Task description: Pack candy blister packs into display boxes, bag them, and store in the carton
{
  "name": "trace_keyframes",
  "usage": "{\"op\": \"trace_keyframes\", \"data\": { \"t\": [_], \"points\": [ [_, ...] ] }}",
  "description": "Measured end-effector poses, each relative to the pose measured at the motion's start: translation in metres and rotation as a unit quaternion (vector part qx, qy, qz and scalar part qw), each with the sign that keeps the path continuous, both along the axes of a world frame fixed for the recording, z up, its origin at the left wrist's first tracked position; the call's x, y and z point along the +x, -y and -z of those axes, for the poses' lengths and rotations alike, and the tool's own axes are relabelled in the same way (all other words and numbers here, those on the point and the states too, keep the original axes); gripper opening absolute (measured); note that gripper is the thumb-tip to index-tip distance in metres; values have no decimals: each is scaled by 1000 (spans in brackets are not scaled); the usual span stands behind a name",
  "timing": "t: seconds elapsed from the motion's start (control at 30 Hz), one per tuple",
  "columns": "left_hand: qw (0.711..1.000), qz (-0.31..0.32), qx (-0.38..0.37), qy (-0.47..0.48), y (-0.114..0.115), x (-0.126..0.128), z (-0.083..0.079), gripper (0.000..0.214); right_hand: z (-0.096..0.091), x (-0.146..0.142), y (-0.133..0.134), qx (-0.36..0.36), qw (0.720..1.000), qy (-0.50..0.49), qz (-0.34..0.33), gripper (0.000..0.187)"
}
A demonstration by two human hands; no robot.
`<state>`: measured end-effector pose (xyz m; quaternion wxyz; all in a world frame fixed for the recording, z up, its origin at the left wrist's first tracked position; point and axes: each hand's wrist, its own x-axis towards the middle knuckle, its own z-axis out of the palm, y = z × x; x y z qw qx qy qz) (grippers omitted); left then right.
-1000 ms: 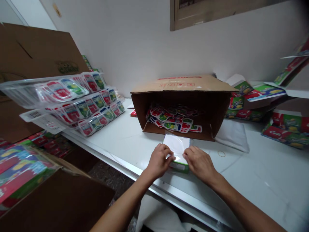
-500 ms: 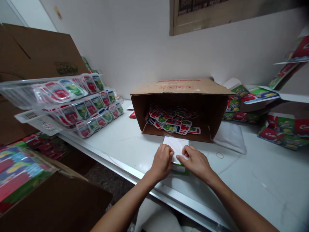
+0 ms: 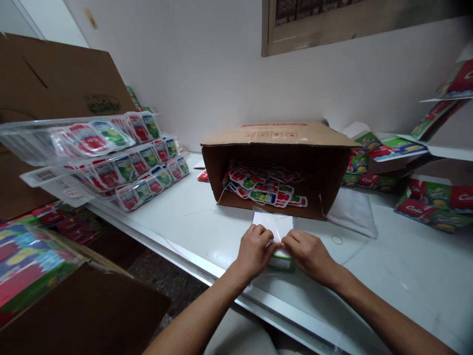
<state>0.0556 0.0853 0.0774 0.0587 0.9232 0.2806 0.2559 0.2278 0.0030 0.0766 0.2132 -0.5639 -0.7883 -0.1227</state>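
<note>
A small box point(image 3: 271, 222) with a white top and a green front lies on the white table before me. Clear plastic, apparently a bag, shows as shiny creases over its top. My left hand point(image 3: 256, 249) is closed at the box's near left side, fingers pinching the plastic. From the other side my right hand point(image 3: 306, 254) also pinches the plastic, its thumb close to the left thumb. The fingers partly hide the plastic and the box's near edge. Just beyond stands an open carton point(image 3: 277, 135) on its side, with a heap of bottle-shaped printed cutouts point(image 3: 262, 190) inside.
Clear packs of printed cutouts point(image 3: 127, 167) are stacked at the left of the white table point(image 3: 207, 236). A large carton point(image 3: 81, 296) stands below left. Printed cola boxes point(image 3: 430, 207) are piled at the right. A flat plastic bag point(image 3: 353, 212) and a rubber band point(image 3: 336, 239) lie nearby.
Both hands have come toward the near edge of the box, and the thumbs are now close together. More of the white top shows. The box has shifted slightly right in view.
</note>
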Motion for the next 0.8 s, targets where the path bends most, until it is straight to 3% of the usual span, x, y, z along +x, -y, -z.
{"op": "trace_keyframes", "data": {
  "t": [0.1, 0.2, 0.37, 0.5, 0.57, 0.63, 0.8],
  "points": [
    [991, 57, 78, -97, -2, 2, -8, 14, -2, 0, 4, -70, 995, -66, 24, 18],
    [981, 100, 101, -134, 4, 1, -13, 10, -4, -5, 7, -111, 983, -126, 81, 10],
    [973, 124, 150, -125, 13, -2, -6, 22, 5, -14, 5, -83, 966, -139, 202, 10],
    [985, 88, 128, -74, 10, -2, -1, 21, 17, -10, 6, -5, 986, -10, 169, 16],
    [991, 58, 96, -68, 9, -1, -1, 38, 18, -7, 9, 9, 988, 41, 147, 17],
    [993, 24, 82, -78, 11, 1, 0, 50, 13, -6, 11, -4, 987, 75, 139, 17],
    [990, -40, 97, -91, 24, 5, 6, 43, -12, -10, 9, -83, 971, 133, 180, 26]
  ]
}}
